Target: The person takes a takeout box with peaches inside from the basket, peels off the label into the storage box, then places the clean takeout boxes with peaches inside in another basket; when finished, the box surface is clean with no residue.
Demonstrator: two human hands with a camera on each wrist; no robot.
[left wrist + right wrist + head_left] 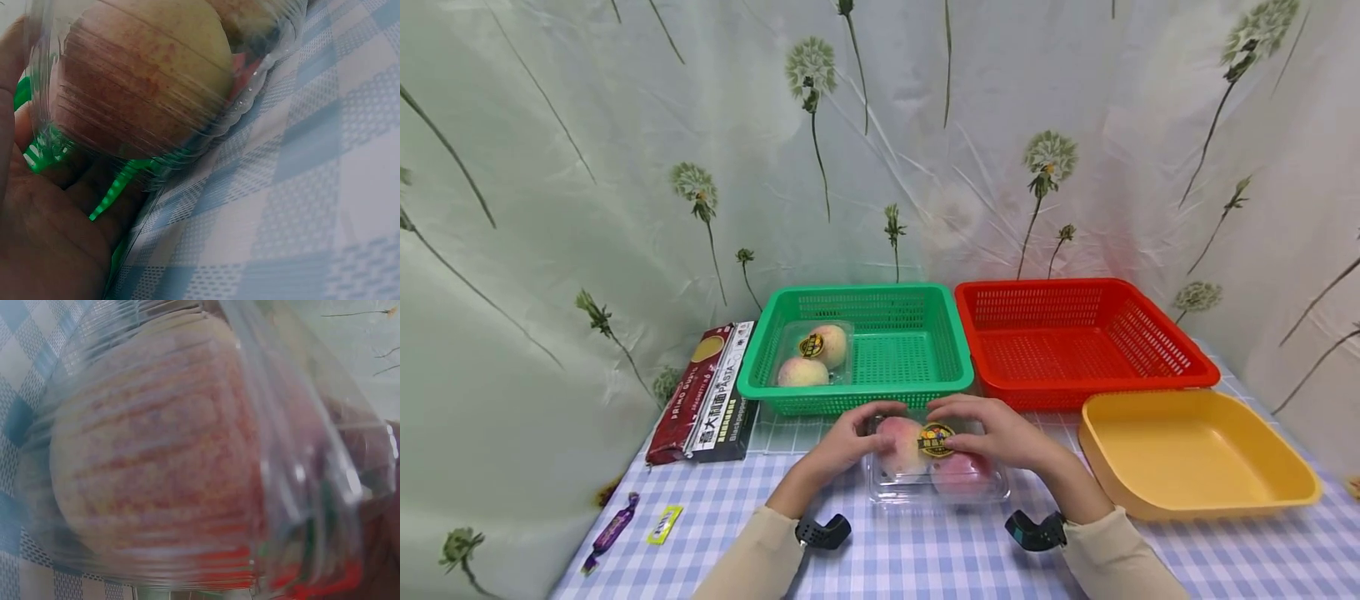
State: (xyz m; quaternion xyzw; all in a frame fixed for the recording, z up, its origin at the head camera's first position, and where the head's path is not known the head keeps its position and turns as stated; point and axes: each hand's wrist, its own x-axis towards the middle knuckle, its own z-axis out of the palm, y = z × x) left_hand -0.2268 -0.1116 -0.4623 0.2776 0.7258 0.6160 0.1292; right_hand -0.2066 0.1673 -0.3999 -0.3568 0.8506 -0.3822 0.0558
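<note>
A clear plastic box of peaches [940, 487] lies on the checked cloth in front of me, with a black and gold round label [936, 440] on its lid. My left hand [850, 442] grips its left side, fingers curving over the back corner. On the other side my right hand [1000, 433] holds the box, its thumb by the label and its fingers toward the back edge. Close up in the left wrist view, a yellow-pink peach [150, 75] shows through the ribbed wall. The right wrist view has a redder peach [162, 444] behind the plastic.
Behind the box stands a green basket [857, 400] with another box of peaches [815, 354] inside. A red basket [1090, 385] and a yellow tray [1195, 450] are to the right. Pasta packages [707, 396], a purple candy [612, 532] and a yellow packet [665, 524] lie left.
</note>
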